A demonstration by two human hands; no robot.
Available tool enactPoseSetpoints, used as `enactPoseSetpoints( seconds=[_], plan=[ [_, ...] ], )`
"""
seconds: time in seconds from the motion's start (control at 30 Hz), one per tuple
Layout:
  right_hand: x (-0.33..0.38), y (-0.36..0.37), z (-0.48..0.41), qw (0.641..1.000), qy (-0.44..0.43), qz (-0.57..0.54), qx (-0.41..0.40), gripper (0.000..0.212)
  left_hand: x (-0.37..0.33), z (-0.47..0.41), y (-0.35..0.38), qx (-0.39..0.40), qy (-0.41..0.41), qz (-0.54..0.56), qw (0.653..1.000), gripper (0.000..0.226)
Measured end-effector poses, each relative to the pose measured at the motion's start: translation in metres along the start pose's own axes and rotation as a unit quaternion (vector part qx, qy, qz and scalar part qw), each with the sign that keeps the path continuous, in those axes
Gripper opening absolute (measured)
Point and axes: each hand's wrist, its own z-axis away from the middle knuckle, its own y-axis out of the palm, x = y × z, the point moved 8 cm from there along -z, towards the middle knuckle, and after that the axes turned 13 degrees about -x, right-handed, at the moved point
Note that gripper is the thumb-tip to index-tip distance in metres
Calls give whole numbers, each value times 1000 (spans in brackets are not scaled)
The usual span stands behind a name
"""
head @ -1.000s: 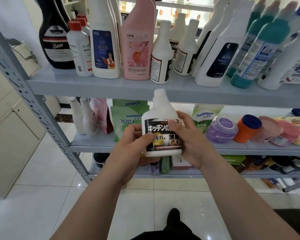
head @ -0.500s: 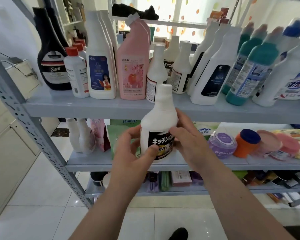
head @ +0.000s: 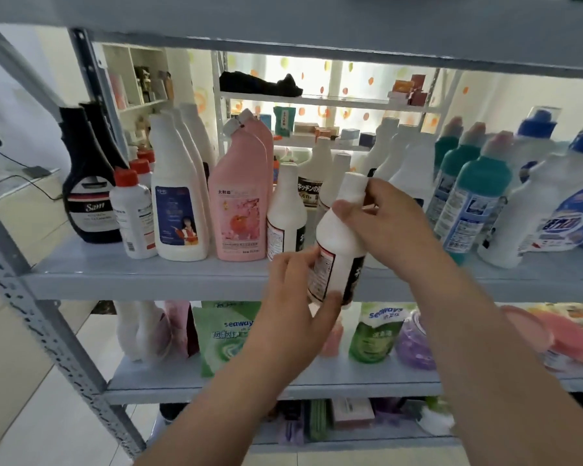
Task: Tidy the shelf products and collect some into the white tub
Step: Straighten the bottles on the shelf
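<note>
A: We've got the bottle gripped two-handed: left hand at base, right hand at neck. Tilted, shelf lip behind the grip.
B: We lift base over lip, straighten, seat beside twin left of grip.

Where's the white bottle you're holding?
Centre of head view: the white bottle, tilted, between left hand and right hand at the shelf edge, right of the pink bottle.

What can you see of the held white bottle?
The white bottle is plastic with a white cap and a black label beside a red-edged print panel. It tilts, top leaning right, before the shelf edge, not set down. The left hand grips its lower body; the right hand holds its neck.
</note>
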Motion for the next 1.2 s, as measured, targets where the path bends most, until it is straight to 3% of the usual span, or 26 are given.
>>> enactPoseSetpoints(
  seconds=[0.07, 0.2, 0.33, 0.47, 0.67, 0.9, 1.03, 1.2],
  plan=[
    [-2, 3, -11, 1000, -17, 24, -8, 27, -2, -18, -8, 14, 46, -71, 996, 45],
    [-2, 14, -31, 998, -35, 41, -9, 29, -23, -69, -44, -40, 158, -201, 966, 45],
    [1, 30, -50, 997, -59, 52, 9, 34, -39, -103, -44, -51, 309, -295, 903, 45],
    [-3, 44, -64, 993, -69, 91, 31, 35, -29, -101, -13, -12, 396, -362, 844, 48],
    [-11, 50, -75, 988, -62, 132, 52, 40, 2, -90, 22, 45, 405, -397, 823, 52],
    [-14, 54, -79, 980, -45, 182, 69, 43, 9, -89, 35, 26, 383, -404, 830, 67],
    [4, 40, -87, 971, -75, 204, 103, 66, 10, -89, 37, 7, 398, -399, 826, 59],
    [44, 35, -124, 961, -137, 241, 18, 60, 15, -86, 44, 12, 392, -386, 835, 59]
  ],
)
